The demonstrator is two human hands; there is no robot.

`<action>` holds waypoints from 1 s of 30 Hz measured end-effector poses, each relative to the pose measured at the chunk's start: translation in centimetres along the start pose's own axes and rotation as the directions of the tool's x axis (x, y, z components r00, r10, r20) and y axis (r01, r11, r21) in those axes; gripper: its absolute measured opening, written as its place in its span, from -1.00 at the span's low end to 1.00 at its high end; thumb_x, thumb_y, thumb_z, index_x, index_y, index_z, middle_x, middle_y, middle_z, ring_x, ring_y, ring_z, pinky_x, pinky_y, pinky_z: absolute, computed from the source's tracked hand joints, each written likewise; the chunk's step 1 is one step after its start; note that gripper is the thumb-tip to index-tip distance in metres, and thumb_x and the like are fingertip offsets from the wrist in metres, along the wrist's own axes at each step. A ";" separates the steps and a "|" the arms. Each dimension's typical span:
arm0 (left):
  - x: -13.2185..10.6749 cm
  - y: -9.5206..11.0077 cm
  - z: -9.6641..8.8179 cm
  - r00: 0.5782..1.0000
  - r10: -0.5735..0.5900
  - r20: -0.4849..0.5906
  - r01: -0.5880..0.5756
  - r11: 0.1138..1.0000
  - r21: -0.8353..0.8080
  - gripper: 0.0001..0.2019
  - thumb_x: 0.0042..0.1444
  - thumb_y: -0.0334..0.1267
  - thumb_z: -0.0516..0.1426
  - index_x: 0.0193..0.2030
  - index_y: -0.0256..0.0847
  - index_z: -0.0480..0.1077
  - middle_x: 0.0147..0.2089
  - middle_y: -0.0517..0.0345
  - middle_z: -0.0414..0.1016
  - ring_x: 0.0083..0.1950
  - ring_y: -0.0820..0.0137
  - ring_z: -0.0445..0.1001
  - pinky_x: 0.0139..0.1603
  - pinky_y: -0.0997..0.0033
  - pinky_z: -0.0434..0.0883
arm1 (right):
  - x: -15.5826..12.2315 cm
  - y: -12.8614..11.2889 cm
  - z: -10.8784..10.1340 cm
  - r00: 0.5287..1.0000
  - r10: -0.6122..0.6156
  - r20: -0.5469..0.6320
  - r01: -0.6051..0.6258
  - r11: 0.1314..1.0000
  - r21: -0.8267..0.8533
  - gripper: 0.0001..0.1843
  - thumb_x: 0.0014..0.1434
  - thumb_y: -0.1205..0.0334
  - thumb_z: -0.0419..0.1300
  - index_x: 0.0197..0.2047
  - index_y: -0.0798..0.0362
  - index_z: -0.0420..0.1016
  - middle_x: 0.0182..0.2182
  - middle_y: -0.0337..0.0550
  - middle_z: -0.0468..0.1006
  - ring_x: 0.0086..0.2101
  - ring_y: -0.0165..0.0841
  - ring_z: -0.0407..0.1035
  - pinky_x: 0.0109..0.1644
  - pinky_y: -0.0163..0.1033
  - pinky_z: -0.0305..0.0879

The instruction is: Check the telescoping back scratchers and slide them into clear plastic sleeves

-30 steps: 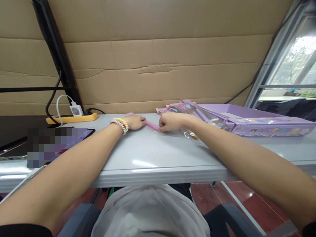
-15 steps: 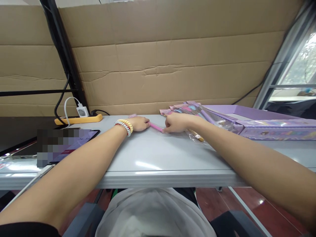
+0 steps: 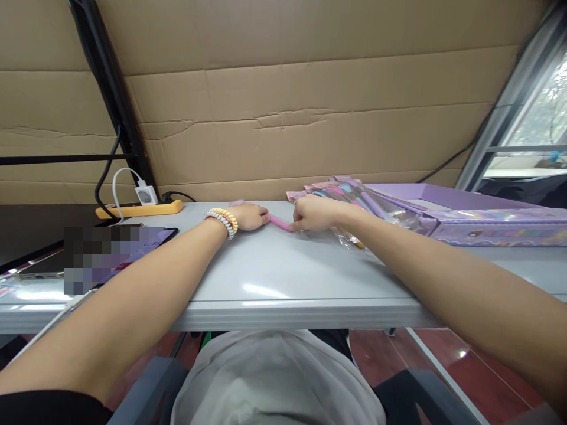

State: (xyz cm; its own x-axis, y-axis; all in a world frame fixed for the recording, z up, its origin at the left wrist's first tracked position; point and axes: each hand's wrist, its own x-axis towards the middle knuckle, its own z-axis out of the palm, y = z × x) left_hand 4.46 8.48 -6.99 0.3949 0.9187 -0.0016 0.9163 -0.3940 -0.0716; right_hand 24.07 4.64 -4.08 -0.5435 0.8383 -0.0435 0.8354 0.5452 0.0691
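Note:
A slim pink pen (image 3: 279, 222) lies low over the tabletop between my two hands. My left hand (image 3: 250, 216), with braided bracelets at the wrist, is closed on the pen's left end. The fingers of my right hand (image 3: 312, 213) are curled and pinch its right end. Behind my left hand a small pink piece (image 3: 237, 202) peeks out, mostly hidden. Beside and behind my right hand lies a pile of clear plastic packs (image 3: 367, 200) holding purple, pink and blue pen-like items; my forearm covers part of it.
A purple open box (image 3: 496, 230) stands at the right of the white table (image 3: 266, 271). To the left are a yellow power strip (image 3: 163, 208) with a white charger (image 3: 146, 193), and a tablet (image 3: 146, 239) with a lit screen. A cardboard panel (image 3: 283, 88) closes off the back.
The whole view has shifted slightly, with the scene sitting a little higher in the picture. Both hands keep their hold on the pen, with hardly any movement.

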 end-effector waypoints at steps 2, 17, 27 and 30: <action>0.0 -0.1 0.1 1.000 -0.001 0.000 0.001 1.000 -0.007 -0.46 0.18 0.06 -0.21 0.19 -0.06 0.26 0.31 0.10 0.18 0.28 0.22 0.17 0.26 0.20 0.09 | 0.0 0.0 0.1 1.000 0.010 0.001 -0.010 1.000 0.007 -0.68 0.09 0.03 0.11 -0.44 0.10 0.50 -0.48 -0.11 0.50 -0.49 -0.37 0.33 -0.44 -0.30 0.09; 0.2 0.0 0.3 0.999 0.041 -0.031 -0.042 0.998 -0.041 -0.35 0.11 0.26 -0.25 0.12 -0.04 0.32 0.22 0.07 0.32 0.19 0.17 0.28 0.24 0.15 0.10 | 1.1 -1.3 0.8 0.991 0.133 0.011 -0.132 0.987 -0.090 -0.64 0.08 0.10 0.04 -0.27 0.21 0.51 -0.34 0.09 0.52 -0.36 -0.20 0.40 -0.41 -0.22 0.18; 0.2 0.1 0.4 0.999 -0.021 -0.050 0.015 0.991 -0.131 -0.16 0.06 0.37 -0.36 0.26 -0.15 0.14 0.33 -0.02 0.12 0.30 0.09 0.14 0.24 0.09 0.10 | 0.0 0.9 -0.8 0.956 0.154 0.249 -0.142 0.988 -0.065 -0.78 -0.07 0.11 0.13 -0.52 0.12 0.35 -0.54 -0.12 0.42 -0.53 -0.34 0.31 -0.48 -0.24 0.12; 0.3 -0.4 0.6 0.999 -0.027 -0.039 0.022 0.990 -0.140 -0.14 0.03 0.39 -0.37 0.25 -0.13 0.16 0.32 -0.01 0.15 0.31 0.08 0.12 0.26 0.07 0.07 | -0.2 1.8 -1.1 0.931 0.122 0.343 -0.124 0.992 -0.018 -0.80 -0.10 0.14 0.16 -0.56 0.10 0.31 -0.61 -0.19 0.33 -0.55 -0.38 0.24 -0.48 -0.26 0.09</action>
State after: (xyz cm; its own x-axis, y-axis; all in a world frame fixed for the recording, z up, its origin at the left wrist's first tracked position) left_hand 4.19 8.96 -7.57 0.3719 0.9274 0.0392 0.9249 -0.3738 0.0690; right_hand 25.65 5.46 -2.86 -0.3759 0.8478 -0.3742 0.8948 0.4371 0.0914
